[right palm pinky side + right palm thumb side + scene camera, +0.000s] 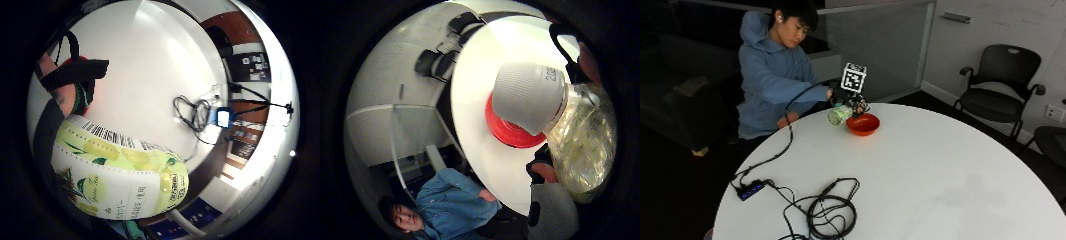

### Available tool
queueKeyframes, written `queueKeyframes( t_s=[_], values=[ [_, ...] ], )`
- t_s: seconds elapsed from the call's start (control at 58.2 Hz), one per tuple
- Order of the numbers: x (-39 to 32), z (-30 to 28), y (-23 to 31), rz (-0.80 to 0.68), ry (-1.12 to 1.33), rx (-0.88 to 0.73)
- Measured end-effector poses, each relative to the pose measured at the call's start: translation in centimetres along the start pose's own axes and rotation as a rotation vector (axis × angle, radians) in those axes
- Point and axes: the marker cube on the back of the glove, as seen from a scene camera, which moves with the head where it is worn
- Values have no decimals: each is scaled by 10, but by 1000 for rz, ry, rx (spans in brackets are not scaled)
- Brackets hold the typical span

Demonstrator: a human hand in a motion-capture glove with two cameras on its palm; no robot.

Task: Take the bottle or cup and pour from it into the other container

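Observation:
In the outside view my gloved right hand (850,103) grips a clear bottle (839,115) with a green and yellow label, tipped on its side just above the table. Its top end points at a red bowl (863,124) standing on the white round table (926,170). The thumb side palm view shows the bottle's white ribbed cap (530,97) over the red bowl (512,134), with the clear body (582,145) between my fingers (546,172). No liquid shows in the air. The label (120,175) fills the little finger side view, beside my hand (60,97).
A coil of black cable (831,210) and a small hub (750,190) lie near the table's front left; the cable (192,112) also shows from the palm. The person's bare left hand (789,119) rests at the table's edge. A black chair (999,85) stands behind.

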Motion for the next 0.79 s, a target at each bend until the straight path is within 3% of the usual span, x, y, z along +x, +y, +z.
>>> queueKeyframes(
  t_s=[0.103,0.241,0.378,0.516,0.636,0.791],
  values=[
    [-10,3,-6,53,161,-102],
    [-16,6,-9,-6,394,-222],
    [-59,13,-21,74,306,-275],
    [-51,20,-25,87,572,-320],
    [-56,19,-26,80,475,-364],
    [-62,21,-31,187,389,-329]
  ],
)
